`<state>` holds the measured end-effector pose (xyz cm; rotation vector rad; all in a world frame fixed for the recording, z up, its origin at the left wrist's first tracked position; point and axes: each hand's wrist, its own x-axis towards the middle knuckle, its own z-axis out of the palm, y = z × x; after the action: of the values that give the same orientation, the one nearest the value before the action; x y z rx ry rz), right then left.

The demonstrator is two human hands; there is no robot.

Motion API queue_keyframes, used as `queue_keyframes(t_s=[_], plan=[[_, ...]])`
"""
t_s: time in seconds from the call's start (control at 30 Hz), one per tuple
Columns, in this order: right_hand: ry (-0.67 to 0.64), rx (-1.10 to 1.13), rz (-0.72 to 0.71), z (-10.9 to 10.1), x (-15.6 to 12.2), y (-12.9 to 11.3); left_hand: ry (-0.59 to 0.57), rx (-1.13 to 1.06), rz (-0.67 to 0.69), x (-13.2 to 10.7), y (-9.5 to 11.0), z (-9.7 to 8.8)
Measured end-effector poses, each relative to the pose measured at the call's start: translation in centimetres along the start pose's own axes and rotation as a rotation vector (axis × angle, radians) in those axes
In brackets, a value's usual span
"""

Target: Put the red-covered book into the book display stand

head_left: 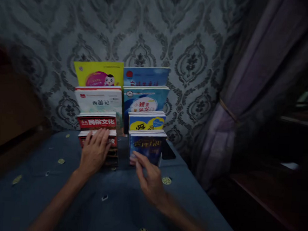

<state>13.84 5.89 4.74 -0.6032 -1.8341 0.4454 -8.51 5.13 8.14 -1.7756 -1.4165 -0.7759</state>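
Note:
My left hand (pixel 95 152) rests with its fingers stretched out on the front red book (pixel 112 140) of the left column, hiding much of its cover. Behind that book stand another red book (pixel 97 122), a pale book (pixel 98 102) and a yellow book (pixel 97 73), each rising higher. In front of the right column, my right hand (pixel 149 176) has its index finger extended at the lower left of a dark blue book (pixel 148 146); its other fingers are partly hidden. Further back in that column are a yellow-and-blue book (pixel 146 123), a light blue book (pixel 146 97) and a blue book (pixel 146 76).
The books stand on a blue patterned cloth (pixel 84 205), close to the patterned wall (pixel 141 30). A dark flat object (pixel 168 151) lies right of the books. A tied purple curtain (pixel 224 124) hangs at right, and a brown box-like shape (pixel 9 102) stands at left.

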Motion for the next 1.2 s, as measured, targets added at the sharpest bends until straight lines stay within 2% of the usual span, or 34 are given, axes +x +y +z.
queue_keyframes(t_s=[0.17,0.23,0.27,0.37,0.5,0.57,0.63,0.73,0.87,1.03,1.13,1.2], plan=[[0.259,-0.067,0.203,-7.0,-1.2,3.5,0.007,0.017,-0.026,-0.3,0.0,0.9],[0.313,-0.085,0.192,-8.3,-0.7,3.6,0.018,0.039,0.0,-0.2,0.2,0.5],[0.311,-0.092,0.142,-8.4,-0.2,3.3,0.022,0.05,0.017,0.0,0.2,0.2],[0.238,-0.109,-0.111,-6.7,2.7,1.1,0.068,0.108,0.043,1.7,-0.6,-1.1],[-0.021,-0.203,-0.419,-1.6,8.8,-3.0,0.129,0.207,-0.011,5.2,-2.8,-2.8],[-0.097,-0.321,-0.47,1.3,11.9,-4.1,0.099,0.218,-0.03,6.5,-3.8,-3.1],[-0.136,-0.419,-0.46,3.7,14.2,-4.2,0.058,0.215,-0.029,7.1,-4.3,-3.0],[-0.16,-0.491,-0.417,6.0,15.6,-3.0,0.015,0.204,-0.021,7.0,-4.5,-2.3],[-0.115,-0.504,-0.434,7.0,14.9,-1.8,0.021,0.181,-0.036,6.4,-4.4,-1.5],[-0.137,-0.551,-0.438,6.6,14.6,-2.6,0.024,0.152,-0.023,6.3,-4.5,-1.7],[-0.16,-0.6,-0.469,5.8,16.1,-3.5,0.06,0.156,-0.024,7.7,-5.0,-2.5],[-0.126,-0.643,-0.513,5.1,17.7,-4.1,0.112,0.178,-0.028,9.4,-5.7,-3.1]])
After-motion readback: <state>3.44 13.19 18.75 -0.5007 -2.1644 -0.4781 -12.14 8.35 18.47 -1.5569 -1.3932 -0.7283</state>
